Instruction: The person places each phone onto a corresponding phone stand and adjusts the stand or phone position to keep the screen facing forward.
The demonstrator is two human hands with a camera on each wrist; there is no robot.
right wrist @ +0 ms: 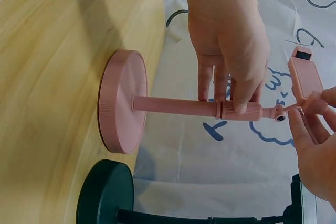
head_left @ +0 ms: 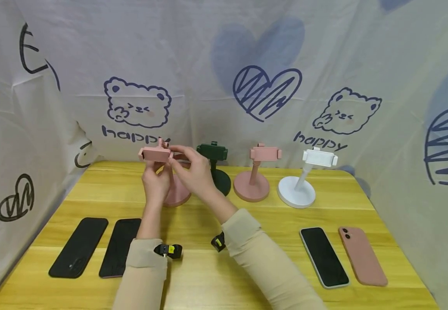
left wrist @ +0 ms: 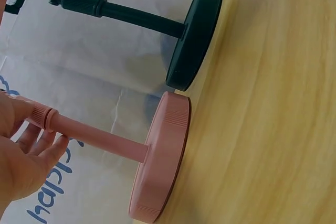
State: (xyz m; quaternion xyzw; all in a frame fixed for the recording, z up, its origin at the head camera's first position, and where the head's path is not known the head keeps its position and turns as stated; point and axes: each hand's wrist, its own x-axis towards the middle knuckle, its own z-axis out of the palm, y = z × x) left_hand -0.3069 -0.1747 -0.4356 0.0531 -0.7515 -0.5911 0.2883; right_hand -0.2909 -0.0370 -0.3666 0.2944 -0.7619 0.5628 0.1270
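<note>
A pink phone stand [head_left: 178, 193] stands upright at the back left of the table. My left hand [head_left: 156, 185] grips its ribbed collar [right wrist: 239, 110] near the top of the pole, with thumb and fingers on either side. My right hand [head_left: 197, 170] pinches the pink phone clamp [head_left: 157, 154] at its right side, close to the joint. In the right wrist view the clamp is tilted relative to the pole. The left wrist view shows the left fingers around the collar, while the clamp there is out of sight.
Beside it stand a dark green stand [head_left: 221, 181], another pink stand [head_left: 252, 187] and a white stand [head_left: 297, 192]. Two dark phones [head_left: 78, 247] lie front left. A white-edged phone [head_left: 324, 257] and a pink phone [head_left: 363, 256] lie front right. A patterned cloth [head_left: 208, 64] hangs behind.
</note>
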